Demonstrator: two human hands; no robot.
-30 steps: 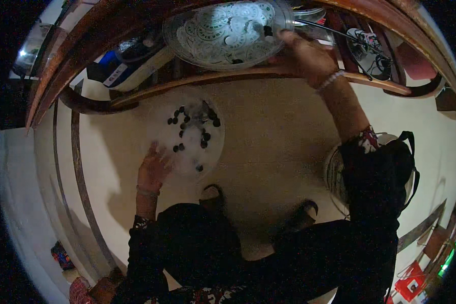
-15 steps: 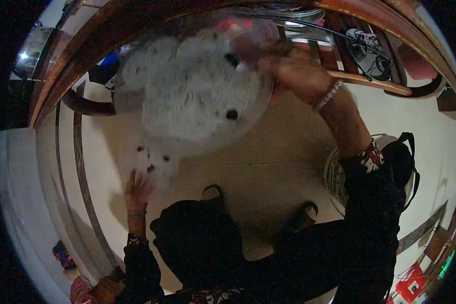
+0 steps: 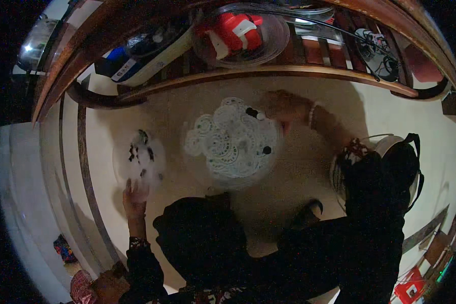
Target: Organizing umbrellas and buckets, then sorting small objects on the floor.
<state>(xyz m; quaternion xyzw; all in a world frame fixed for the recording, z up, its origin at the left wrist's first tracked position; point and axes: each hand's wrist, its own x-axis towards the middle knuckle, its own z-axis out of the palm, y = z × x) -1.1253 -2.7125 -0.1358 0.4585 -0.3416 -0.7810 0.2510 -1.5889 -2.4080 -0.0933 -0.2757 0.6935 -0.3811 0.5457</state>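
My right hand [image 3: 287, 107], somewhat blurred, grips the upper right rim of a large clear round tray [image 3: 200, 175]. On the tray lie several overlapping white discs [image 3: 223, 144] with lacy, wheel-like patterns. A black piece and a small white piece [image 3: 261, 116] sit near my fingers, with a black round spot [image 3: 267, 150] lower down. My left hand [image 3: 135, 191] holds the near edge of a smaller, see-through round plate [image 3: 121, 157], fingers stretched along it. Scattered dark pieces [image 3: 146, 152] show on this plate; motion smears them.
Ahead stands a slatted wooden rack [image 3: 268, 72] with a curved front rail. On it are a clear bowl [image 3: 283, 43] with a red-and-white item [image 3: 233, 34], a white-and-blue package [image 3: 149, 63] and cables [image 3: 380, 55]. A round container [image 3: 337, 175] stands at my right. Pale tiled floor [image 3: 202, 96] lies below.
The large tray has come down and away from the rack, uncovering the rail and bowl. My right hand has lowered with it. My left hand and the smaller plate have shifted slightly left.
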